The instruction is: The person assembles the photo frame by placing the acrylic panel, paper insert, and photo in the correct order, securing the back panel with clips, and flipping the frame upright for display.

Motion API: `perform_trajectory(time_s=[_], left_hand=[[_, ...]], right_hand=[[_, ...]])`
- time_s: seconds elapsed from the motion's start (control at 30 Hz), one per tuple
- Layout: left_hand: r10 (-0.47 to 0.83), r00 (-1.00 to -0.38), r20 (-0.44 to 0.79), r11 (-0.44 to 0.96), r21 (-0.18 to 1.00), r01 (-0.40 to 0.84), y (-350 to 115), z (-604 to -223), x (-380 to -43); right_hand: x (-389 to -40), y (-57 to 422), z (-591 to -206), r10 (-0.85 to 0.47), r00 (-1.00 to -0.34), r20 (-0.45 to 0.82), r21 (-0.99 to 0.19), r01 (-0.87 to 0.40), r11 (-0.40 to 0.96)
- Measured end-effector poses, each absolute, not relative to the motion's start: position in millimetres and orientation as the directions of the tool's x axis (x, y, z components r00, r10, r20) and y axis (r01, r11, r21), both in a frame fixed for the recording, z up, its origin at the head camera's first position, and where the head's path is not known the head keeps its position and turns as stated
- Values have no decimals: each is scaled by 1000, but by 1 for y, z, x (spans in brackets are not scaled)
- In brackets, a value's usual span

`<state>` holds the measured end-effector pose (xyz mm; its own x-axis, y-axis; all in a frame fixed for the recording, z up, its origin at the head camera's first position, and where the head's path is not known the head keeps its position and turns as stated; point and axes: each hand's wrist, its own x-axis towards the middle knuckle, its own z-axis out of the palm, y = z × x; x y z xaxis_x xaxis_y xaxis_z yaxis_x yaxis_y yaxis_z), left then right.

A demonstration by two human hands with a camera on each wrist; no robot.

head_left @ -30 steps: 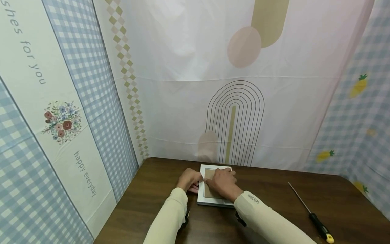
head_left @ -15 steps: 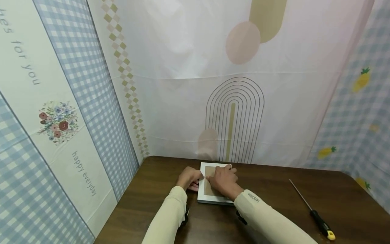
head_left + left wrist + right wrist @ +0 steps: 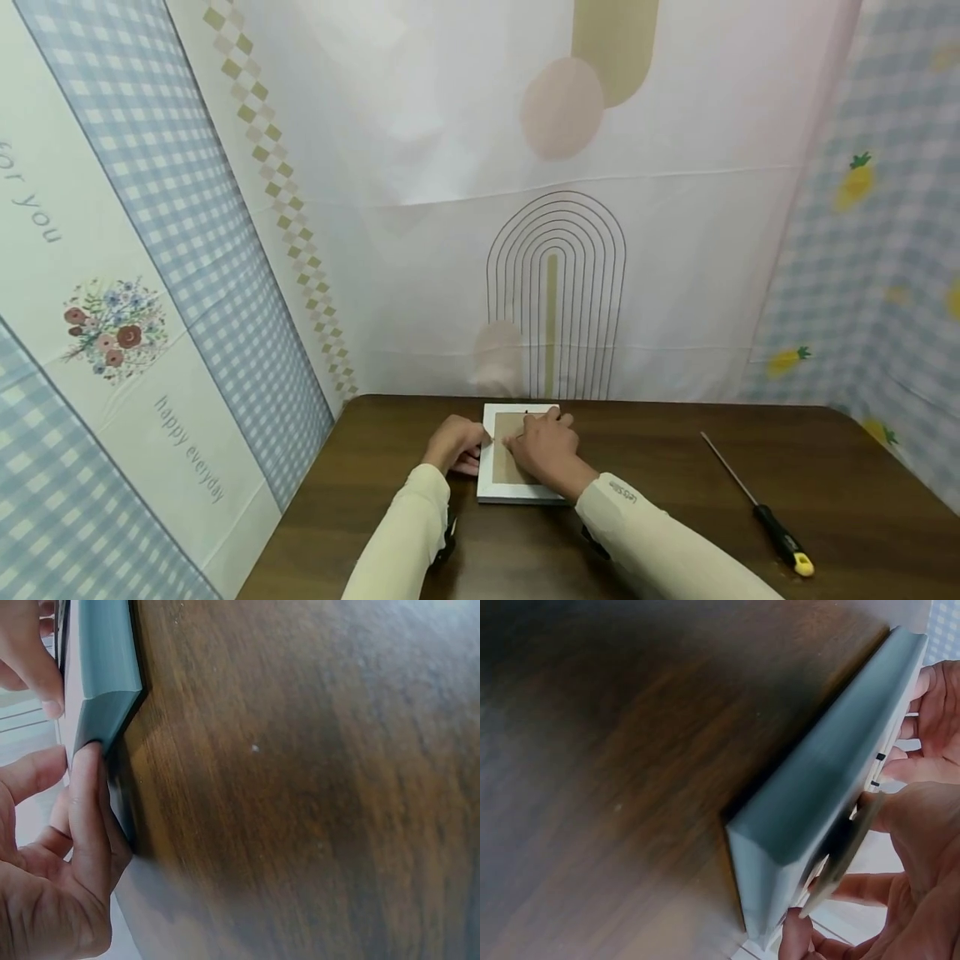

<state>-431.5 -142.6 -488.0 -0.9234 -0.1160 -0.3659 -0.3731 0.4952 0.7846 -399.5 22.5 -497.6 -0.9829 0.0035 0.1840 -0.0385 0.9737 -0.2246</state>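
A white picture frame [image 3: 486, 475] lies flat near the back edge of the table, its brown backing board [image 3: 510, 472] facing up. At the frame's left side my left hand [image 3: 453, 443] pinches the edge, thumb above and fingers against the side, as the left wrist view shows. My right hand [image 3: 547, 446] is over the board and hides much of it. In the right wrist view the backing board [image 3: 844, 859] stands tilted up from the frame [image 3: 817, 765], with the right hand's [image 3: 922, 862] thumb and a finger holding it.
A screwdriver [image 3: 776, 533] with a black and yellow handle lies on the brown wooden table [image 3: 637, 500], right of the right forearm. A white patterned curtain [image 3: 420, 275] hangs behind the table, with blue checked cloth [image 3: 202, 250] at the left side.
The head view has turned a little, so the scene sits further left. Both hands stay at the frame. A small dark mark now shows at the backing board's far edge.
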Motion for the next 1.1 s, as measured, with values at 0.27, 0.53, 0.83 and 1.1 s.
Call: perform_trajectory(time_s=[0.27, 0.53, 0.83, 1.1], left_hand=[[-75, -935, -347, 505, 795, -336, -141, -487, -424], [-42, -953, -300, 551, 789, -272, -141, -486, -422], [8, -966, -259, 625, 755, -197, -142, -481, -417], [39, -970, -239, 667, 729, -153, -142, -478, -415]], right_hand=[[-393, 41, -498, -47, -976, 212, -217, -94, 972], [-390, 69, -503, -49, -968, 248, -241, -110, 964], [-390, 107, -500, -17, -980, 197, -283, -74, 956], [-391, 142, -505, 24, -984, 176, -286, -28, 958]])
